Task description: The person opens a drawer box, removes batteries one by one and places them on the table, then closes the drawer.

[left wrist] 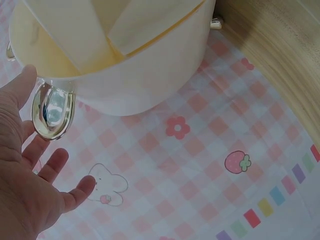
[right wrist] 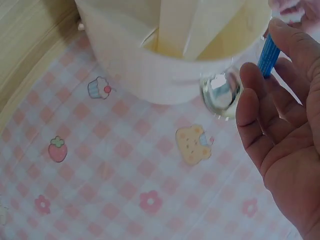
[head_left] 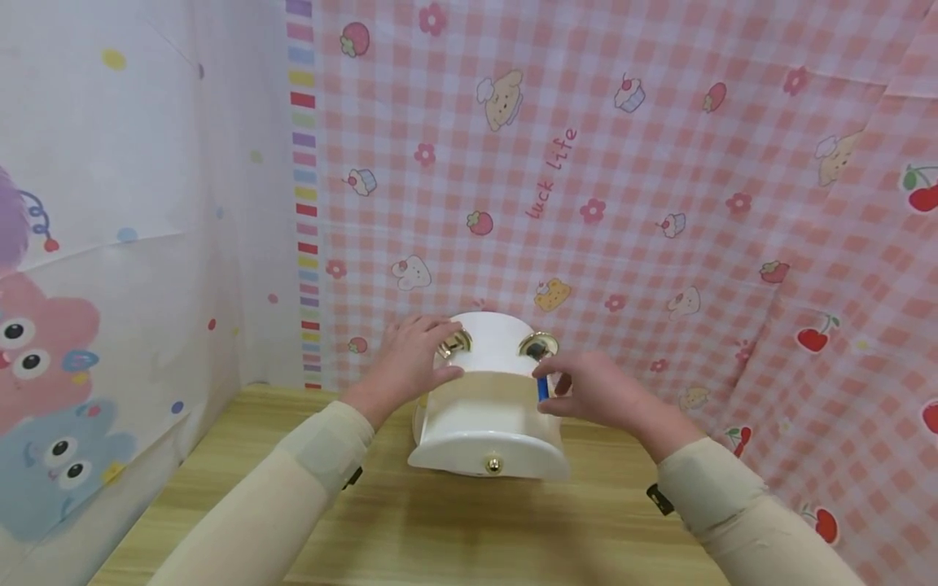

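A rounded white container [head_left: 489, 403] has a gold knob [head_left: 494, 465] on its front and a gold handle on each side. My left hand [head_left: 415, 358] lies beside the left handle [left wrist: 53, 110]; its thumb is at the rim and the other fingers spread loosely around and behind the handle. Between thumb and fingertips, my right hand [head_left: 593, 389] pinches a small blue cylinder [right wrist: 269, 56] with fine print, much like a battery. It stands nearly upright by the container's right side, close to the right handle [head_left: 538, 345]. Pale panels [right wrist: 175, 25] show inside the open container in the wrist views.
The container sits on a wood-grain table [head_left: 366, 529], close to a pink checked cloth [head_left: 454, 195] that hangs behind it and to the right. A white cloth with cartoon figures [head_left: 44, 350] hangs on the left.
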Motion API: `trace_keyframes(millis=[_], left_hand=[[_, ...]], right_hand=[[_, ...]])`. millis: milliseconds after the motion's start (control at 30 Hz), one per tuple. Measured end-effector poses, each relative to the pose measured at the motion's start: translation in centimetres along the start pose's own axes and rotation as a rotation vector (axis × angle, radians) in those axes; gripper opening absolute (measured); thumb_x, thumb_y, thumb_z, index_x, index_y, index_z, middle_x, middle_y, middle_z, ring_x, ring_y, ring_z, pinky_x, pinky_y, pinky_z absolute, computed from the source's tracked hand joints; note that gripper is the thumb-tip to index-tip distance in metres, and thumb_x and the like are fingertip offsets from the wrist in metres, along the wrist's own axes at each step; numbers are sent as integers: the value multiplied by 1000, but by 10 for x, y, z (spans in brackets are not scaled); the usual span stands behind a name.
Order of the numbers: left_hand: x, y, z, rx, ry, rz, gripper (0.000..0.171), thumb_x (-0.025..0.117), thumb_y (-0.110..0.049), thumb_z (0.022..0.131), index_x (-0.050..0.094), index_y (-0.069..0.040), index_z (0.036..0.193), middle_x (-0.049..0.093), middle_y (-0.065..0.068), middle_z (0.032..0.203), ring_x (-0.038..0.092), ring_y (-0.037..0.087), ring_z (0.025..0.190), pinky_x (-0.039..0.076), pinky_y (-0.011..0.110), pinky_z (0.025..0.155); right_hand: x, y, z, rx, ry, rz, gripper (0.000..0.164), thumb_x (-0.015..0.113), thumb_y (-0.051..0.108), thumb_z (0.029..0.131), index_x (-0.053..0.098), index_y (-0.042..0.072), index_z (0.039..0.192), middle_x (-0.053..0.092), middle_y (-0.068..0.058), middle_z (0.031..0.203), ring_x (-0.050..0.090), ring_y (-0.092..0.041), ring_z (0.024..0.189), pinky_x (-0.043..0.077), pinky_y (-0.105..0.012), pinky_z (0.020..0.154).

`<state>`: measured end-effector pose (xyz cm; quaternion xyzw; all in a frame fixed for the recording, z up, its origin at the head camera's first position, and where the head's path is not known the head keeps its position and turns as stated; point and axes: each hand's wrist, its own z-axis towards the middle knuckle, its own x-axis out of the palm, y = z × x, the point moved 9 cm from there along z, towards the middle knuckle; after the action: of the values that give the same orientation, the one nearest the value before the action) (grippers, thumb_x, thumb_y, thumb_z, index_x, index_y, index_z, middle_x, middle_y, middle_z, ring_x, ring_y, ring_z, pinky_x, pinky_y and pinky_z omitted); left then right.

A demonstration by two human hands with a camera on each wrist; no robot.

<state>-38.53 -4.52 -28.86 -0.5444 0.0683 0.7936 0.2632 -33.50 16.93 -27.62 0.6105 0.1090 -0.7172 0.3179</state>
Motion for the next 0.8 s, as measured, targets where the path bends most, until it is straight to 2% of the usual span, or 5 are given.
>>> trace_keyframes(millis=[100,233,333,567,800], left_hand=[[-2,-1,1,5,-7,-1,76,83,-49,92,55,-19,157,58,10,158,48,38,150,26,74,128],[-2,-2,3,2,-3,-8,76,83,-49,92,55,-20,157,57,10,159,47,38,151,24,74,128],[-3,-2,3,2,0,-8,75,82,-48,93,55,-20,157,57,10,160,47,38,151,24,74,128],[0,-3,1,2,8,8,74,81,-49,94,55,-19,157,57,9,158,47,38,151,21,76,128],[0,-1,0,4,2,13,74,80,-49,95,54,-19,157,57,10,159,47,38,151,22,77,128]], right_hand=[[-11,-14,-7,66,-58,26,37,89,19,88,78,8,122,80,-7,103,75,-17,89,65,-31,73],[-25,-34,-19,135,-151,49,38,89,18,87,78,7,122,81,-14,111,77,-32,98,68,-44,83],[-28,-50,-28,189,-181,41,40,88,19,88,78,3,123,80,-19,118,76,-40,105,66,-51,89],[-8,-95,-45,336,-96,-16,45,86,28,91,76,4,127,77,-21,127,75,-27,90,62,-46,85],[19,-124,-58,382,-66,12,46,85,28,91,75,3,128,75,-23,129,72,-44,118,62,-57,96]])
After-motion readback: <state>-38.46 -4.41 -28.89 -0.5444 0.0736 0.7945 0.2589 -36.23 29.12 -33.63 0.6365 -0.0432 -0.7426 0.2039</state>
